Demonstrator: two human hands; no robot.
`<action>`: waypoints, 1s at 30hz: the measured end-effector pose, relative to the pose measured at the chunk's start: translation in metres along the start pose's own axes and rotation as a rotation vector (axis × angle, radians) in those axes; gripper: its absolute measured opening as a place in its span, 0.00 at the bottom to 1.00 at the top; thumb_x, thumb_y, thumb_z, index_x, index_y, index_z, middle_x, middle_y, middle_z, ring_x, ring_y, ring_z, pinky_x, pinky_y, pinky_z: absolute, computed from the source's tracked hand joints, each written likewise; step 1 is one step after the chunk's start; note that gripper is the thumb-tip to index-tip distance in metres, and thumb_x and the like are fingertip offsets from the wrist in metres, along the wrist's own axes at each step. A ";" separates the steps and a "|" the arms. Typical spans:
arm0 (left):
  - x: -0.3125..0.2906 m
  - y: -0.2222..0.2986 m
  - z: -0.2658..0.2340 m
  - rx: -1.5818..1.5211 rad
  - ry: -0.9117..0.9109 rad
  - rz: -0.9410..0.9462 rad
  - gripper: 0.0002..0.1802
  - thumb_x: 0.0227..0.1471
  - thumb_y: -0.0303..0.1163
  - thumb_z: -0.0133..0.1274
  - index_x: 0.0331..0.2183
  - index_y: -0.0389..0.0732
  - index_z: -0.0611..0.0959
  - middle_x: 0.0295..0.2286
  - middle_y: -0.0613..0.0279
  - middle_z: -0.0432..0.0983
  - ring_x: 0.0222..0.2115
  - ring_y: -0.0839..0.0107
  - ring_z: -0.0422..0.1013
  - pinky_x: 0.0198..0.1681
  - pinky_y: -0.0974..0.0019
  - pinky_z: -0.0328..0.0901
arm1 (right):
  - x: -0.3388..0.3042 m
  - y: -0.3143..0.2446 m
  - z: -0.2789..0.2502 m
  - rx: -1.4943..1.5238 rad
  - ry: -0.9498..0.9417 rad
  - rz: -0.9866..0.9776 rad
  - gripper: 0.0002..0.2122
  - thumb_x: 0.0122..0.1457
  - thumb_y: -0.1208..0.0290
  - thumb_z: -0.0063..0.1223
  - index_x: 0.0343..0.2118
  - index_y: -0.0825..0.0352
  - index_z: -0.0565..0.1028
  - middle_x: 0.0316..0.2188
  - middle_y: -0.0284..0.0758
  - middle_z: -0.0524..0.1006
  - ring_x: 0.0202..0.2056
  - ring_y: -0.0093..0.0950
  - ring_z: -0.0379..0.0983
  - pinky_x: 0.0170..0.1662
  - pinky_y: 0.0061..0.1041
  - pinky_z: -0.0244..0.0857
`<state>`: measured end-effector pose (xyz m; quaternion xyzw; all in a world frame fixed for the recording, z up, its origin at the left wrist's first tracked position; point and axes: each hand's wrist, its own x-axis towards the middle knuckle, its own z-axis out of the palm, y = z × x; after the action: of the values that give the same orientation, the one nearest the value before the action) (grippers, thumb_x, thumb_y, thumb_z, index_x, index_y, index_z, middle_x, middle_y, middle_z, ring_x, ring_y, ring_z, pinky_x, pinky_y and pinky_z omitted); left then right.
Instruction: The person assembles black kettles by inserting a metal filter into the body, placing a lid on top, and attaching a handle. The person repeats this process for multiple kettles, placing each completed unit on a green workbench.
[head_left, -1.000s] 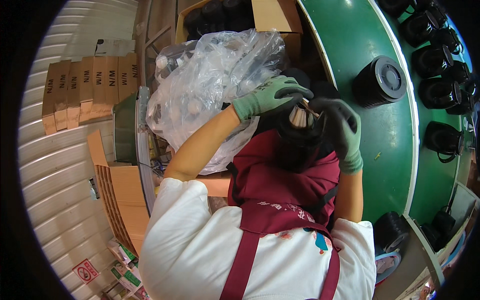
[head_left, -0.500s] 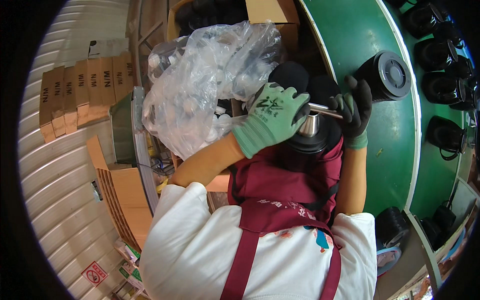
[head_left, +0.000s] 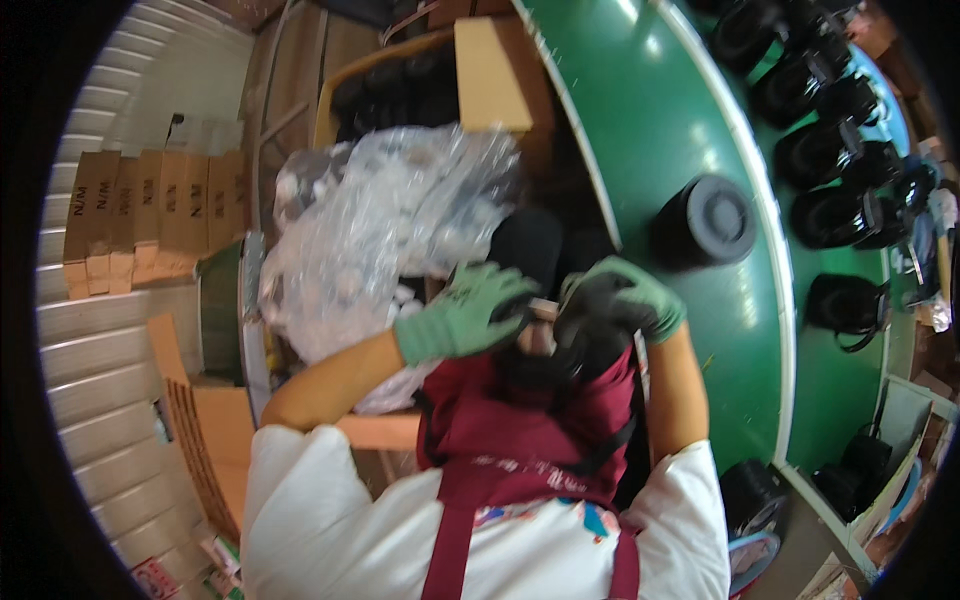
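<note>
My left hand (head_left: 470,312), in a green glove with dark fingertips, is closed on the left end of a short, shiny metal rod (head_left: 543,307). My right hand (head_left: 628,300), gloved alike, curls over the rod's other end, its fingers bent and partly blurred. Just below the rod stands a metal neck (head_left: 537,338) on a dark round part (head_left: 540,372), which rests against my maroon apron (head_left: 530,425). Motion blur and my fingers hide how rod and neck meet. Black rounded pieces (head_left: 527,245) lie just beyond my hands.
A clear plastic bag (head_left: 370,225) of pale pieces lies at the left, with an open carton (head_left: 490,75) of black items behind. On the green bench (head_left: 640,120) at the right sits a black cylindrical part (head_left: 705,222). Several glossy black pots (head_left: 835,215) line the far right.
My right hand has come in toward my left, and its raised fingers have curled over the rod. The whole view has shifted, so the bag and bench sit farther left.
</note>
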<state>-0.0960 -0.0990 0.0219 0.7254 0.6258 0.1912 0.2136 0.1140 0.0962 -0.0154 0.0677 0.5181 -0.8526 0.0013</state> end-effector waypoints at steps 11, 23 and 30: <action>0.015 0.013 -0.017 -0.044 -0.221 -0.110 0.21 0.55 0.41 0.56 0.50 0.47 0.81 0.40 0.61 0.77 0.40 0.55 0.73 0.46 0.49 0.63 | 0.008 -0.034 -0.001 0.158 -0.353 -0.047 0.23 0.64 0.58 0.50 0.43 0.80 0.79 0.31 0.42 0.84 0.21 0.27 0.80 0.27 0.19 0.68; 0.036 -0.051 0.031 -0.317 -0.303 0.088 0.20 0.68 0.43 0.43 0.55 0.51 0.80 0.54 0.67 0.75 0.59 0.69 0.66 0.67 0.45 0.44 | 0.003 0.014 0.059 -0.482 -0.138 -0.465 0.15 0.59 0.57 0.59 0.42 0.61 0.84 0.34 0.39 0.80 0.36 0.40 0.75 0.45 0.36 0.68; 0.073 -0.013 0.060 -0.202 0.001 -0.021 0.20 0.68 0.42 0.45 0.58 0.55 0.78 0.58 0.71 0.74 0.61 0.64 0.65 0.69 0.42 0.43 | -0.008 -0.022 0.112 -0.796 0.269 -0.399 0.11 0.58 0.60 0.62 0.37 0.63 0.83 0.29 0.46 0.80 0.33 0.45 0.78 0.37 0.44 0.69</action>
<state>-0.0638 -0.0296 -0.0347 0.6933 0.6110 0.2517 0.2874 0.1077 0.0065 0.0561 0.0707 0.8035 -0.5547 -0.2040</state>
